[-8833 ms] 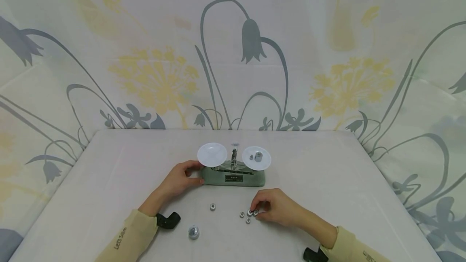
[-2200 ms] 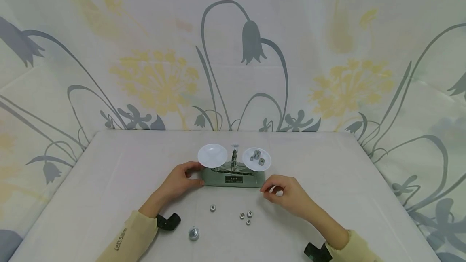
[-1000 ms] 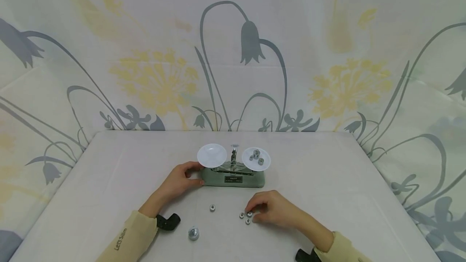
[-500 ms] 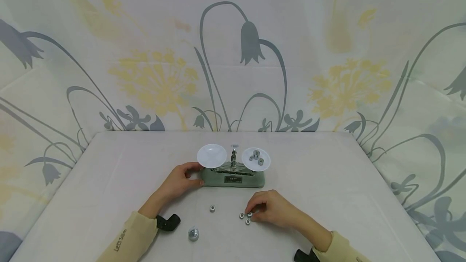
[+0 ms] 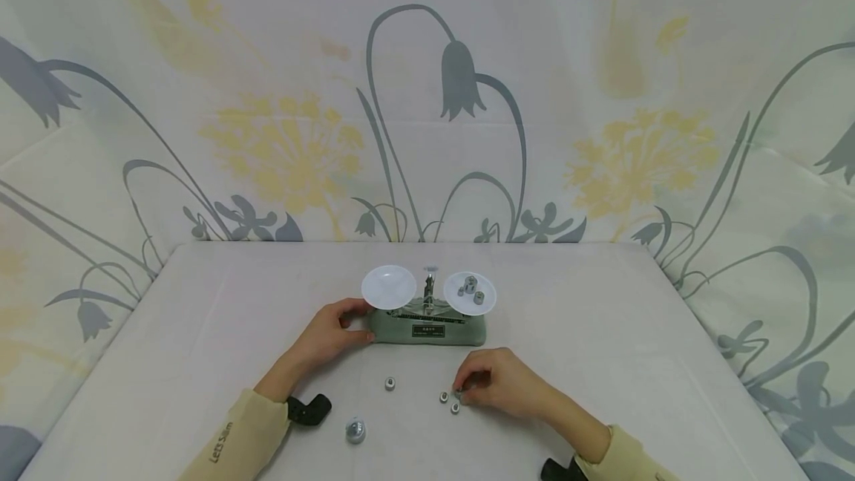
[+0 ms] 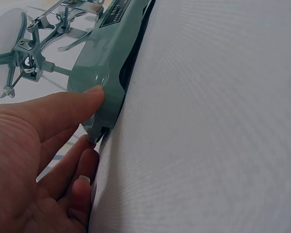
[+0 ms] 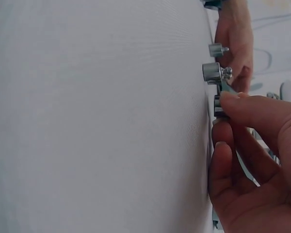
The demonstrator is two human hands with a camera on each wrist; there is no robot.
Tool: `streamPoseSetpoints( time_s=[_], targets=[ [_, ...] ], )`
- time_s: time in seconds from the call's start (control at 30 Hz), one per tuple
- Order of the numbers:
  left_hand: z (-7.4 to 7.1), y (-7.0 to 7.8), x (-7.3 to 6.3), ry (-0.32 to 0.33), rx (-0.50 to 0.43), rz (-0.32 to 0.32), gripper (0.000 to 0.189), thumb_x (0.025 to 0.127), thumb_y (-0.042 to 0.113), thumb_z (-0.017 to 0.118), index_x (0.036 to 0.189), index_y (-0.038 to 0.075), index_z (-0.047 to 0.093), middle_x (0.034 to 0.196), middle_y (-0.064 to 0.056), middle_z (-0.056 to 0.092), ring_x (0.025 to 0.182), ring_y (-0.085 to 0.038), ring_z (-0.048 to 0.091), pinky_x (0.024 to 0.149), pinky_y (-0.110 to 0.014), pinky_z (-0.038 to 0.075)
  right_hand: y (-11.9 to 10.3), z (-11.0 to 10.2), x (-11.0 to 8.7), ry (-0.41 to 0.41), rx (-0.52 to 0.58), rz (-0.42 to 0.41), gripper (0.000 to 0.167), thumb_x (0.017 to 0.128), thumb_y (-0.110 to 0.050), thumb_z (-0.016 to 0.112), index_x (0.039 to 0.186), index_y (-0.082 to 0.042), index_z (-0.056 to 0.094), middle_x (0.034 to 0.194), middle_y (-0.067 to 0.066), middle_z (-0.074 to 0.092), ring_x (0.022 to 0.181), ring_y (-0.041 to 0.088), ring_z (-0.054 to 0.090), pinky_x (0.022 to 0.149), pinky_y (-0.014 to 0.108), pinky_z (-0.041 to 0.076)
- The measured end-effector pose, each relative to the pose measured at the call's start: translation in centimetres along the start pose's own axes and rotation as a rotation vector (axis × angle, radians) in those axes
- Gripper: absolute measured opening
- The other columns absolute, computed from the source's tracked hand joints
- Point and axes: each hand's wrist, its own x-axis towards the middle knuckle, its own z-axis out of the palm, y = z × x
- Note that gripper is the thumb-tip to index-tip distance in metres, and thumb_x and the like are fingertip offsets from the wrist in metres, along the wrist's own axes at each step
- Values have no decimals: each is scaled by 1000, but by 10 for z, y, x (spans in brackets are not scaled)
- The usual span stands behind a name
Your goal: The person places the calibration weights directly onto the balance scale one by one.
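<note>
A green pan balance (image 5: 427, 331) with two white pans stands at the table's middle. My left hand (image 5: 330, 332) grips its left end; in the left wrist view the thumb (image 6: 94, 94) presses the green base and the fingers curl behind it. The right pan (image 5: 490, 298) carries three metal weights (image 5: 470, 285); the left pan (image 5: 389, 286) is bare. Below the balance, my right hand (image 5: 501, 381) pinches a small metal weight (image 7: 217, 106) between thumb and fingertips, close over the tabletop. Beside it stand two other small weights (image 5: 455, 408).
Another small weight (image 5: 390, 384) stands alone in front of the balance. A larger knobbed weight (image 5: 355, 431) is nearer the front, left of centre. The white-covered table (image 5: 234, 295) ends at a flower-patterned curtain (image 5: 427, 125).
A third weight has come onto the right pan since the oldest frame. My right hand has moved from the balance's right end back to the small weights. The left hand stays put.
</note>
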Motion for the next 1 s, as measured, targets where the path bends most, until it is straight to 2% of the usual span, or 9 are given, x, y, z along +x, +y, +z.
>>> streamPoseSetpoints(
  time_s=[0.27,0.47,1.0],
  targets=[
    [0,1,0,0,-12,3,52,78,12,84,127,4,65,127,-9,64,121,-30,55,98,-48,43,-1,-6,0,28,-12,-14,16,81,-5,82,93,-14,75,92,-6,70,81,9,61,72,27,53],
    [0,2,-1,-5,-3,17,52,80,14,83,128,3,64,128,-11,64,123,-32,55,100,-51,43,-2,-12,0,46,-48,-57,18,80,-1,80,94,-12,75,92,-8,70,85,9,63,75,29,54],
    [0,0,-2,-12,-1,21,53,80,13,83,129,4,63,129,-10,64,125,-33,54,102,-52,42,-13,-26,-1,90,-48,-101,17,82,2,77,98,-5,74,94,-1,71,85,11,66,74,29,56]
  ],
)
